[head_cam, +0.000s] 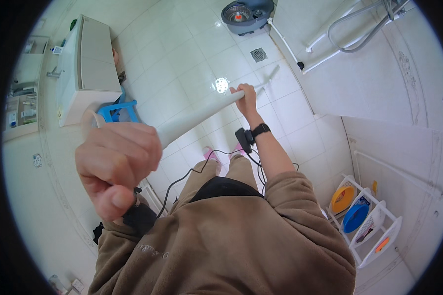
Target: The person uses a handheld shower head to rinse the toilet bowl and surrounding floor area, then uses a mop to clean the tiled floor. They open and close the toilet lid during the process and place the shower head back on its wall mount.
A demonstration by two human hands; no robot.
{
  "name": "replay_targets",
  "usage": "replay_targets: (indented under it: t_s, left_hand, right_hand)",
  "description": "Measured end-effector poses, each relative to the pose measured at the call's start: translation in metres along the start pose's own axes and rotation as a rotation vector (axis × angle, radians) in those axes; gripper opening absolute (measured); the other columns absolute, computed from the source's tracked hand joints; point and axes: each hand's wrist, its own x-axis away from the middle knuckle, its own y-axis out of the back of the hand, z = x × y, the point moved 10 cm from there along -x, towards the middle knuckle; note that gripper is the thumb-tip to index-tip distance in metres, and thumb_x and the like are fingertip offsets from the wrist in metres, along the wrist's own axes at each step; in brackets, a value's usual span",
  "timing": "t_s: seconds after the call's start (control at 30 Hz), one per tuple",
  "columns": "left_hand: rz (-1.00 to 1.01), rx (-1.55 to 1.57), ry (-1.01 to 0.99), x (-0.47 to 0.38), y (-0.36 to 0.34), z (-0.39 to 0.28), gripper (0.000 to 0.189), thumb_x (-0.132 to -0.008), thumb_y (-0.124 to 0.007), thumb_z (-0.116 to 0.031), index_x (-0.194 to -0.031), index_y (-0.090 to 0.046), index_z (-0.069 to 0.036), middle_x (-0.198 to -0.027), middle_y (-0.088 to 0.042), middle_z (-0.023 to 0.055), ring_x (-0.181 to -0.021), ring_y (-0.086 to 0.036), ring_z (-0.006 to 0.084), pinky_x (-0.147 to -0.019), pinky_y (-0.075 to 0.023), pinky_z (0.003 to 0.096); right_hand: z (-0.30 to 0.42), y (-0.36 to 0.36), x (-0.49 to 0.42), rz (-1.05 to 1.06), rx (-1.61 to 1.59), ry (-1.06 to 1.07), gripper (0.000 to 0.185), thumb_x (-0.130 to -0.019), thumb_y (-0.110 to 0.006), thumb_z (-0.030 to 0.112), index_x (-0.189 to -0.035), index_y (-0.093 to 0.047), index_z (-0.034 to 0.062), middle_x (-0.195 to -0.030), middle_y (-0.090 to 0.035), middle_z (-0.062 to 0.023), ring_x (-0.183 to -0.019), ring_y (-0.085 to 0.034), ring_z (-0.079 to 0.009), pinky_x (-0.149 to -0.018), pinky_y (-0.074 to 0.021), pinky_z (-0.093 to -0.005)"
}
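Note:
My left hand (120,162), large and close to the camera, is closed around the upper end of a thick white pole (199,116). Lower down, my right hand (246,99) grips the same pole, which slants away towards the floor at the upper right. Past my right hand the pole's far part looks thin and pale against the tiles, and what is at its end cannot be made out clearly. A black strap with a black device (245,139) sits on my right wrist, and a dark cable runs from it across my front.
A grey spin-mop bucket (247,16) stands by the wall, near a floor drain (258,55). At left are a washbasin cabinet (96,59) and a blue plastic stool (120,110). A white rack (371,221) with basins stands at lower right; white pipes (288,44) line the right wall.

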Motion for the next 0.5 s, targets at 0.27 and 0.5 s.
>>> replay_targets:
  t_s: [0.27,0.5]
  left_hand:
    - [0.116,0.203,-0.051,0.009,0.002,-0.016,0.036,-0.077,-0.061,-0.016,-0.049,-0.039,-0.009,-0.041,-0.040,-0.0020,-0.033,-0.037,0.0124,-0.039,-0.0367,0.0250]
    - [0.063,0.356,0.367,0.047,-0.044,0.091,0.030,-0.075,-0.055,-0.005,-0.051,-0.039,0.001,-0.049,-0.041,0.0066,-0.046,-0.040,0.0192,-0.046,-0.0320,0.0287]
  right_hand:
    - [0.012,0.048,0.040,0.049,0.034,0.014,0.033,-0.069,-0.075,0.019,-0.062,-0.046,0.0038,-0.062,-0.049,-0.0123,-0.063,-0.046,-0.0302,-0.056,-0.0380,-0.0380]
    - [-0.080,0.145,0.184,-0.089,0.249,-0.292,0.033,-0.066,-0.077,0.017,-0.061,-0.046,0.0061,-0.061,-0.049,-0.0095,-0.062,-0.046,-0.0302,-0.059,-0.0374,-0.0390]
